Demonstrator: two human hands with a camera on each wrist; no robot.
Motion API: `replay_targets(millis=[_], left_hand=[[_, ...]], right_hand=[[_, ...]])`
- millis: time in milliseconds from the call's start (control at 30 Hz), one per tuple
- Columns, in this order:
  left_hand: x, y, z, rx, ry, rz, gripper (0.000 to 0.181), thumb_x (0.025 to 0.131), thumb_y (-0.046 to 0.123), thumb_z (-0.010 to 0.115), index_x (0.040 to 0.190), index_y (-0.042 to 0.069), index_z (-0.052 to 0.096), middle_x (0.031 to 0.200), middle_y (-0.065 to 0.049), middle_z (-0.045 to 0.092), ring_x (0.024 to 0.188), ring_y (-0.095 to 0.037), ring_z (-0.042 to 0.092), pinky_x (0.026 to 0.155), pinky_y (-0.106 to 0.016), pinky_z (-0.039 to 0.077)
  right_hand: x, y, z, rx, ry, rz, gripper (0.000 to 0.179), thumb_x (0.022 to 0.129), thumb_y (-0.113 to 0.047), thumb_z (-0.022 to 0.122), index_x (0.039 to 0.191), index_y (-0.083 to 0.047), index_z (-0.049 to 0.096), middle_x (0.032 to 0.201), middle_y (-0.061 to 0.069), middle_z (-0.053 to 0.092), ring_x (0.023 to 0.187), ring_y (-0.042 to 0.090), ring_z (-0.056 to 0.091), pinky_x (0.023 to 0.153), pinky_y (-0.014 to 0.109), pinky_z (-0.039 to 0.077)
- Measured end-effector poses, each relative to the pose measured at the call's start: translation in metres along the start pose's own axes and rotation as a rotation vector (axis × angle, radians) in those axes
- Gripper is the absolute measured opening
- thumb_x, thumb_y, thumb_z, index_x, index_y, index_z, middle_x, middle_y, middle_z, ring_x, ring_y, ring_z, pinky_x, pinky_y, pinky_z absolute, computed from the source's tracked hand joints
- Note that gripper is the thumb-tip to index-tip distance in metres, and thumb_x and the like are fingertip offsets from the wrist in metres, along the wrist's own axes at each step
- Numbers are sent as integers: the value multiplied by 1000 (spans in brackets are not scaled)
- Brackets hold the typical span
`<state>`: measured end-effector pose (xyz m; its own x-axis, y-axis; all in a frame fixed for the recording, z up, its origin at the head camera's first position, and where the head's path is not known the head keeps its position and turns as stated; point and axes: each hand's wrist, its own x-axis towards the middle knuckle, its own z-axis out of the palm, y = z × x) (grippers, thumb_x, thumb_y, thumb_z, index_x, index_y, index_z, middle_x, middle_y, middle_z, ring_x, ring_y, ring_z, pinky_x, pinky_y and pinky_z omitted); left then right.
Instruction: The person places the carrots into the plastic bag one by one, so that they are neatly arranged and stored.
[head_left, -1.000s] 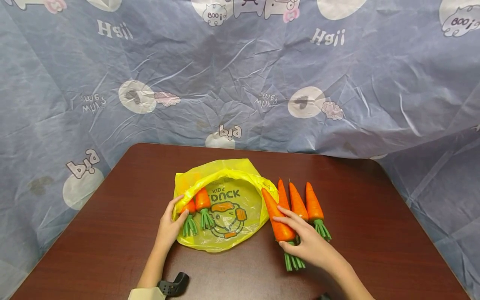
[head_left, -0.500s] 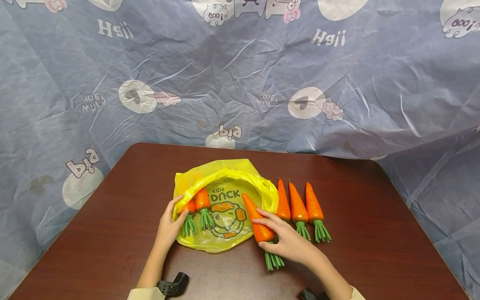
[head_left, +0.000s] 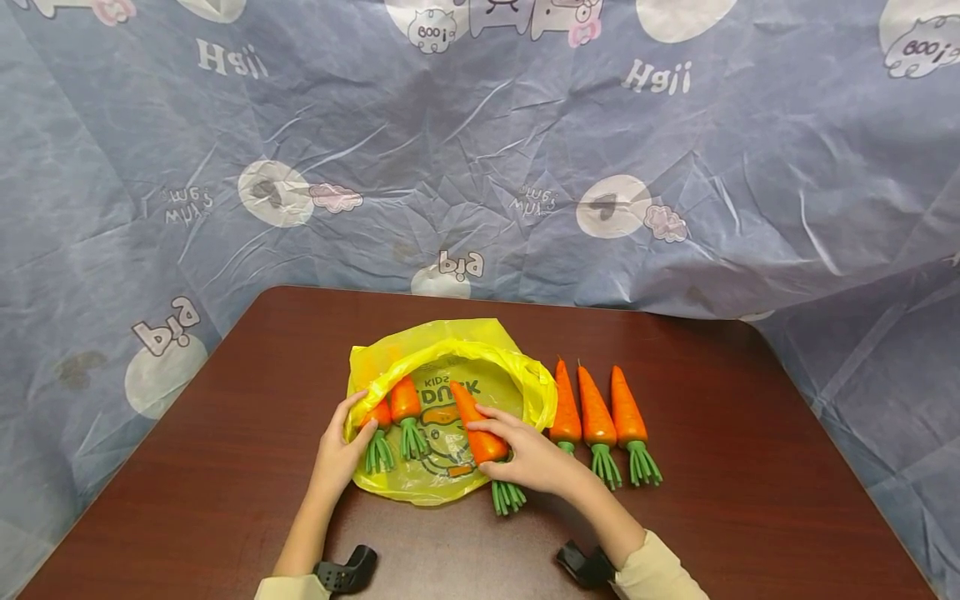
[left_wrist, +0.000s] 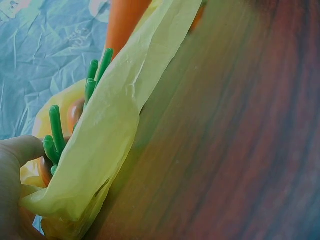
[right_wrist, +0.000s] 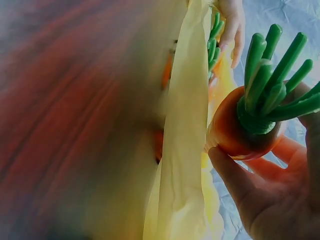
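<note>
A yellow plastic bag [head_left: 483,348] with a printed duck lies on the table, its mouth facing me. My left hand [head_left: 336,450] pinches the bag's left rim, beside two carrots inside, one at the left edge [head_left: 377,413] and another [head_left: 406,398] next to it. Their green stems point toward me. My right hand [head_left: 528,454] grips a third carrot [head_left: 486,443] by its thick end, over the bag's open mouth, tip pointing away. In the right wrist view, thumb and fingers wrap that carrot's body below the green stems [right_wrist: 272,90].
Right of the bag, three more carrots lie side by side: one touching or close to the bag [head_left: 566,412], a middle one [head_left: 596,412] and an outer one [head_left: 627,408]. The brown table [head_left: 225,433] ends at a patterned cloth [head_left: 480,150] behind.
My right hand has carried its carrot leftward from beside the row of carrots to over the bag's mouth. The left hand and the bag have stayed in place.
</note>
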<state>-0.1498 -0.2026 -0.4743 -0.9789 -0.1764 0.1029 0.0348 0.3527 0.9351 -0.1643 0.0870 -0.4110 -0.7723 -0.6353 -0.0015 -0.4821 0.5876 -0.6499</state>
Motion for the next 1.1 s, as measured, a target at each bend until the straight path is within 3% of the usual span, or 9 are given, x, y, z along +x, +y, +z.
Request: replay_targets(millis=[367,700,933,1100], left_hand=[[0,0,1,9,3,3,48,89,23,59,133,22,41,143,-10,36,125,-30,39,98,-51,36],[0,0,0,23,10,10,48,89,22,58,134,21,41,143,-11,37,125,-31,39,98,-52,35],[0,3,-1,13,2,8,47,89,23,57,134,21,41,142,-11,38,123,-28,40,99,-49,34],[0,3,-1,0,-2,14,48,89,23,58,134,21,40,142,-11,38,124,-29,40,99,-50,34]], right_hand=[[34,1,7,-36,-51,2,54,78,-26,61,131,-21,49,147,2,31,120,25,45,77,33,45],[67,5,14,-28,-67,-2,56,78,-25,61,132,-16,48,148,6,28,120,28,45,80,35,46],[89,5,19,-39,-58,-25,55,83,-23,61,135,-14,44,150,8,23,131,31,34,96,43,41],[101,6,23,-40,-47,-20,56,84,-22,61,136,-15,43,151,6,21,134,29,29,100,43,38]])
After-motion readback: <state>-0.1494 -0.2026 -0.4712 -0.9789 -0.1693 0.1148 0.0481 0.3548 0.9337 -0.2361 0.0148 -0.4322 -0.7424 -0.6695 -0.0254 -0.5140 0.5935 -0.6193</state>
